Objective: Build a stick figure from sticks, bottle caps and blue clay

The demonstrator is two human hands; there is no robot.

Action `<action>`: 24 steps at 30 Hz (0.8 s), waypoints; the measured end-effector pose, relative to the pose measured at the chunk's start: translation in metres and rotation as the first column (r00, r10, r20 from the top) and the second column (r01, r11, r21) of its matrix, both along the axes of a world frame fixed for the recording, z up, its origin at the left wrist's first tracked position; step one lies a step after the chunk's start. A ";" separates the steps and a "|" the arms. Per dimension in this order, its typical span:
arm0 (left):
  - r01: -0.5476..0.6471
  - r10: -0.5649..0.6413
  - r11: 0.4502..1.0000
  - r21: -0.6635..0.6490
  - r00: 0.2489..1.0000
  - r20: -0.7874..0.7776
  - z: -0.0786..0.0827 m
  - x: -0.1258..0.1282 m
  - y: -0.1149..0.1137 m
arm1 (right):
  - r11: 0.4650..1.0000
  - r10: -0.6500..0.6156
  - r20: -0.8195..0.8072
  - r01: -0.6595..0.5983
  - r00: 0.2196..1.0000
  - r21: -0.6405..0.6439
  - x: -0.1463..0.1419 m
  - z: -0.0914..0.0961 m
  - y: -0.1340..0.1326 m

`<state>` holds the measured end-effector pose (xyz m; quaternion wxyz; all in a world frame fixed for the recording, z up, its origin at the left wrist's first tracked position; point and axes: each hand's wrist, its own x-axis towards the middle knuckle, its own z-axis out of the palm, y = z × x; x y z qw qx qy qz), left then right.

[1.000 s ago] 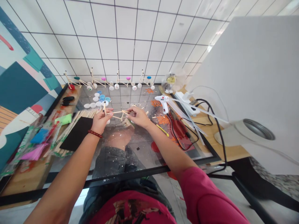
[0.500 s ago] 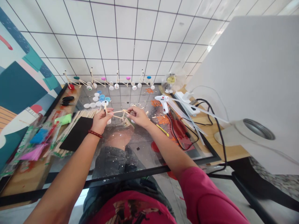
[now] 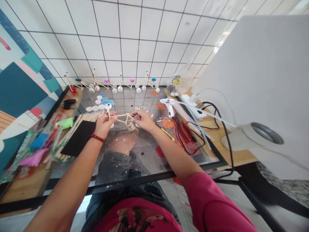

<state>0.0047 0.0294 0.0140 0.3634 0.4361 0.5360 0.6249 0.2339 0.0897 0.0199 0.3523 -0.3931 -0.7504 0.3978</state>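
Between my hands is a small bicycle frame made of wooden sticks [image 3: 120, 115], held above the glass table. My left hand [image 3: 104, 124] is closed on its front end, where an upright stick with a dark tip rises past the fingers. My right hand [image 3: 143, 120] pinches the rear end between thumb and fingers. A white round cap shows just below the left fingers, partly hidden. Further back stands a row of finished stick bicycles, among them one with a blue seat [image 3: 154, 79] and one with a pink seat [image 3: 132, 80], on bottle-cap wheels.
White and blue bottle caps [image 3: 105, 101] lie behind my left hand. A white glue gun [image 3: 169, 106], its cord and a yellow cutter [image 3: 168, 134] are on the right. A black sheet [image 3: 79, 138], wooden sticks and clay packets [image 3: 38, 141] lie left. Scraps dot the glass.
Almost nothing differs. Both hands keep their hold on the stick frame in the same place, and the view has shifted very slightly.
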 end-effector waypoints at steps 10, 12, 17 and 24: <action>-0.014 0.014 1.000 -0.023 1.000 0.008 -0.001 0.001 0.000 | 0.999 0.018 -0.026 -0.019 0.999 -0.043 -0.002 0.003 -0.001; -0.009 0.009 1.000 -0.006 1.000 0.007 -0.002 0.000 0.001 | 0.999 0.012 -0.025 -0.013 1.000 -0.032 -0.001 0.002 0.001; -0.005 0.004 1.000 0.016 1.000 0.024 -0.002 0.001 0.002 | 1.000 0.000 -0.075 -0.001 0.997 -0.016 0.005 -0.003 0.007; -0.008 0.008 1.000 0.017 0.999 0.034 -0.002 0.000 0.001 | 0.997 -0.072 -0.131 0.068 0.989 -0.041 0.018 -0.006 0.018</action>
